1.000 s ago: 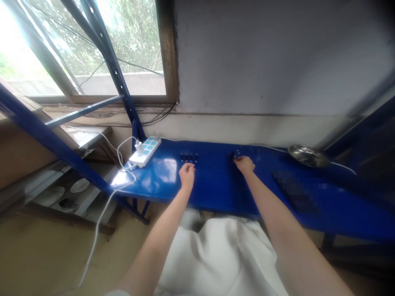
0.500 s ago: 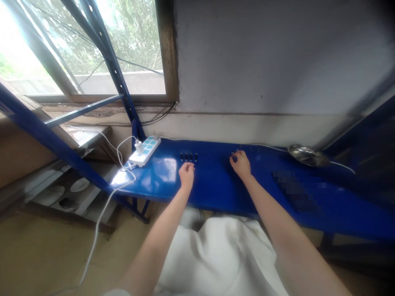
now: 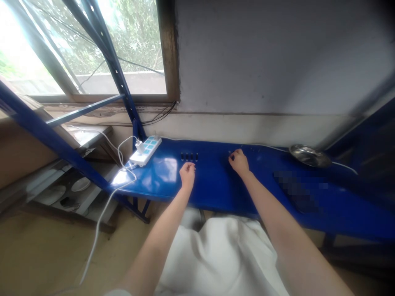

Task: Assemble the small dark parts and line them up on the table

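My left hand (image 3: 187,174) rests low over the blue table (image 3: 212,187), its fingers curled into a pinch; whatever they hold, if anything, is hidden. Just beyond its fingertips stands a row of several small black cylinders (image 3: 189,157) with light ends. Farther right, my right hand (image 3: 238,162) is also closed in a pinch near the tabletop. A dark spot shows between its thumb and fingers, too small to name. A tiny pale piece (image 3: 229,152) is visible at its fingertips.
A white power strip (image 3: 145,151) with a plugged-in adapter (image 3: 140,146) lies at the table's left end, its cable trailing down. A shiny metal bowl (image 3: 309,155) and a dark blurred object (image 3: 294,191) are on the right. Several tiny bits (image 3: 253,149) lie behind my right hand.
My right hand has shifted slightly left, and the dark thing between its fingers shows less than before. My left hand has stayed almost still, as has the row of cylinders.
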Available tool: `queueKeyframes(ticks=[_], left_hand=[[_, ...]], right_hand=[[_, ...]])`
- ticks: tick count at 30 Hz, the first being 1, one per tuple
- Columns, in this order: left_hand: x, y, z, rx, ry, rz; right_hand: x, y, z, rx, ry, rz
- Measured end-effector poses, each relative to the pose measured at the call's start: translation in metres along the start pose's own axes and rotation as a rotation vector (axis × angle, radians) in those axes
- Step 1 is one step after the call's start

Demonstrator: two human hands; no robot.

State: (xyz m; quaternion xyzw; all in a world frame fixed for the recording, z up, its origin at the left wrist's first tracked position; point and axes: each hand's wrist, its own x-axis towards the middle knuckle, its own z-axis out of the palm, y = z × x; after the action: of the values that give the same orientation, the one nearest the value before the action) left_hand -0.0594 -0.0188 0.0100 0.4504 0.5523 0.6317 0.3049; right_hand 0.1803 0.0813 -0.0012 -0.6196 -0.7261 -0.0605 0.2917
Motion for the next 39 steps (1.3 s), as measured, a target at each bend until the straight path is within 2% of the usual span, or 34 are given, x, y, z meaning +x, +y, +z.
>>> queueKeyframes(ticks=[8,11,16,19,22,25,33,39], left_hand=[[-0.002,0.0,0.0,0.041,-0.041,0.048],[-0.003,-0.001,0.0,0.079,-0.086,0.095],[-0.005,0.001,0.003,0.175,-0.226,0.251],[-0.007,0.003,0.005,0.235,-0.334,0.366],[-0.008,0.004,0.006,0.277,-0.401,0.444],[-0.007,0.002,0.007,0.29,-0.428,0.485],[-0.002,-0.004,0.007,0.268,-0.392,0.414],[-0.001,-0.004,0.005,0.285,-0.407,0.226]], right_hand=[[-0.001,-0.001,0.002,0.08,0.063,-0.061],[-0.003,-0.009,-0.003,0.173,0.116,-0.067],[-0.02,-0.05,-0.021,0.4,0.208,-0.044],[-0.037,-0.081,-0.029,0.536,0.21,-0.059],[-0.051,-0.105,-0.032,0.614,0.169,-0.067],[-0.058,-0.116,-0.029,0.649,0.107,-0.069],[-0.059,-0.119,-0.022,0.683,0.074,-0.108],[-0.063,-0.121,-0.02,0.716,0.019,-0.166]])
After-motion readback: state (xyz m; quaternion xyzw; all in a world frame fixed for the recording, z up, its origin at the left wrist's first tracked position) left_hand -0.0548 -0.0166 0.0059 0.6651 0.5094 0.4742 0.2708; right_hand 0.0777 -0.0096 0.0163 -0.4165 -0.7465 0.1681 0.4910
